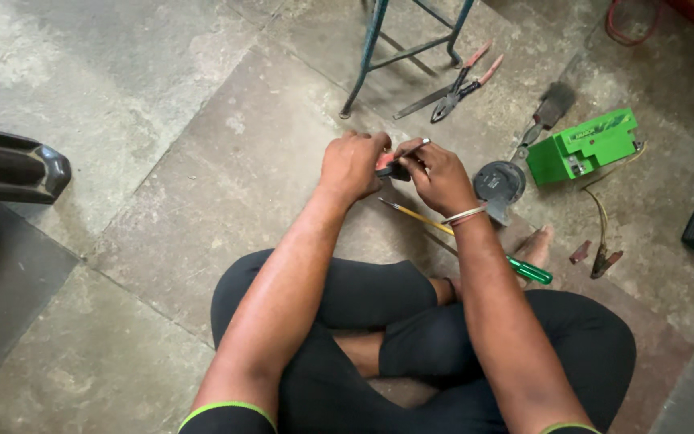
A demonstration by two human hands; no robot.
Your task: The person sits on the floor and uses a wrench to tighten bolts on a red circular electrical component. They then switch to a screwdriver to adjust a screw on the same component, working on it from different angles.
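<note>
The left hand (353, 165) is curling shut around a small red and black part (388, 165), while the right hand (437, 177) is pinching the same part from 3 o'clock, a thin metal tip poking above its fingers. A green-handled screwdriver (475, 245) is lying at 5 o'clock, just below the right wrist. A round black horn (498, 183) and green battery (581, 146) are sitting at 3 o'clock, red-handled pliers (463, 84) at 1 o'clock.
</note>
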